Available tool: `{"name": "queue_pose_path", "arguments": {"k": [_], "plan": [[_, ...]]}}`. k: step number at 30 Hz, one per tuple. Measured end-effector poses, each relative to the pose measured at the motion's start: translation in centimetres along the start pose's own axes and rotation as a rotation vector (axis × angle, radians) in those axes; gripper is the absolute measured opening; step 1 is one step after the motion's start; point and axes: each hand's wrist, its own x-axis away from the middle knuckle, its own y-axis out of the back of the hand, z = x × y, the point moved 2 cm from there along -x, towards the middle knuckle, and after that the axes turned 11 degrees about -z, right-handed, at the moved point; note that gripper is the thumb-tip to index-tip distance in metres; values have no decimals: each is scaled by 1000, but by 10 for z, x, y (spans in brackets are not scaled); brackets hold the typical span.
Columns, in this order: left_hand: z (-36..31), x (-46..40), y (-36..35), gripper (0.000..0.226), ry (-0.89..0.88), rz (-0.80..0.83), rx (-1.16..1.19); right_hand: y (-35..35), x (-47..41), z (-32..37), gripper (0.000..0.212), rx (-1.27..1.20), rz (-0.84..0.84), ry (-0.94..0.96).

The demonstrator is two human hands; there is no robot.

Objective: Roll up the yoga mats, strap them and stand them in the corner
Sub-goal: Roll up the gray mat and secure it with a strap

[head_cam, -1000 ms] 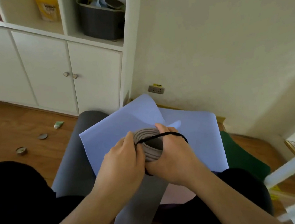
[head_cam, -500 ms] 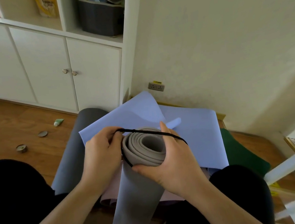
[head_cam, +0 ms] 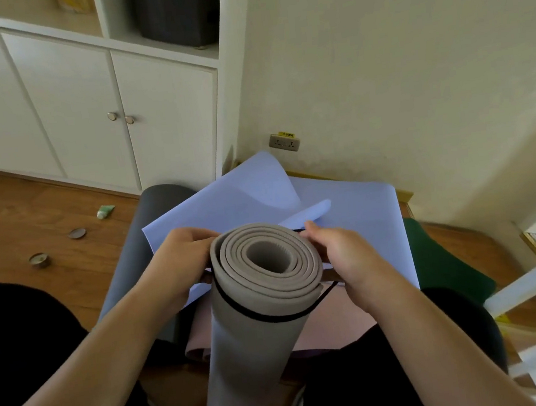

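We held the rolled grey yoga mat (head_cam: 259, 310) upright between our knees, its spiral end facing up at us. A thin black elastic strap (head_cam: 266, 318) ran around the roll just below that end. Our left hand (head_cam: 183, 266) curled against the roll's left side, fingers pinching the strap there. Our right hand (head_cam: 346, 257) pinched the strap on the right, where it stood slightly off the roll. Behind the roll lay an unrolled lilac mat (head_cam: 356, 226), one edge curled up, over a dark grey mat (head_cam: 137, 237), with a green mat (head_cam: 440, 263) to the right. A white cabinet (head_cam: 81, 104) stood against the wall.
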Motion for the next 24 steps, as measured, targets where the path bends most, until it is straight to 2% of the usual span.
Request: {"name": "queue_pose_path", "arguments": {"k": [3,7,10,14,15,17,19,21,23,24], "plan": [[-2,-1,5,23,-69,-14,-154,-4,-4,-14,37,-5,70,37],[3,-4,7,18,-153,31,-418,-3,-10,-31,36,127,-22,344],[11,-4,5,21,-152,40,-602,-2,-15,-38,40,136,-62,416],[17,-3,0,20,-91,45,-691,-2,-22,-45,42,137,-64,428],[19,-4,2,19,-59,46,-705,-1,-26,-52,44,193,-41,432],[26,-7,9,19,14,41,-739,1,-36,-74,53,461,36,421],[31,-9,19,19,51,-12,-721,-1,-36,-99,52,619,141,287],[35,-10,23,19,61,33,-685,-10,-35,-105,33,474,147,167],[39,-5,17,27,110,128,-530,-19,-28,-95,20,99,61,60],[42,-3,13,27,128,158,-464,-22,-23,-88,20,-45,25,26]]}}
